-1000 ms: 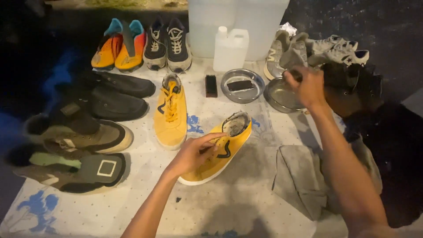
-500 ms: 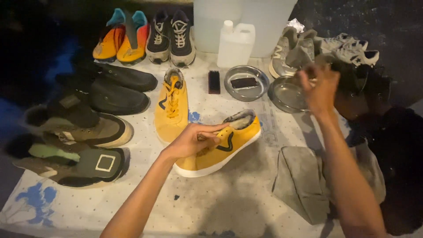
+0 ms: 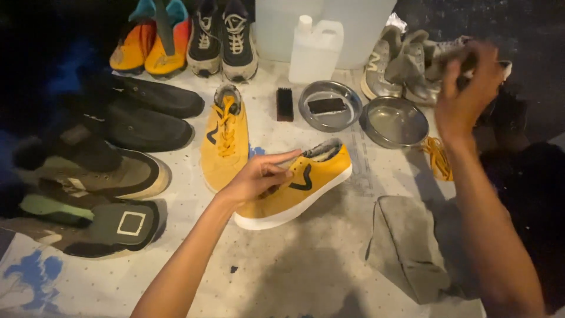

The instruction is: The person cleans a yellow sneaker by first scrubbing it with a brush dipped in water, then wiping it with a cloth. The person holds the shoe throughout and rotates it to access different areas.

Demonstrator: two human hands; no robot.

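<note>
1. A pale, dotted floor covering (image 3: 329,259) with blue flower prints spreads under everything, shoes ranged along its far and left edges.
2. A large translucent container (image 3: 347,23) stands at the back, a white jug (image 3: 315,50) in front of it.
3. A crumpled grey cloth (image 3: 406,244) lies at lower right.
4. The laceless yellow shoe (image 3: 300,188) lies on the covering at centre, toe toward the person; its laced twin (image 3: 225,144) sits just beside it on the left.
5. The left hand (image 3: 256,176) rests on the laceless shoe's upper, fingers loosely curled and the forefinger stretched along it.
6. The right hand (image 3: 465,88) is raised at upper right, fingers closed round a blurred grey thing; what it is cannot be told.
7. Two steel dishes sit side by side: the empty dish (image 3: 393,122), and the dish with a dark block (image 3: 329,106).
8. A small dark brush (image 3: 284,104) lies left of them; a loose yellow lace (image 3: 438,158) lies to the right.
</note>
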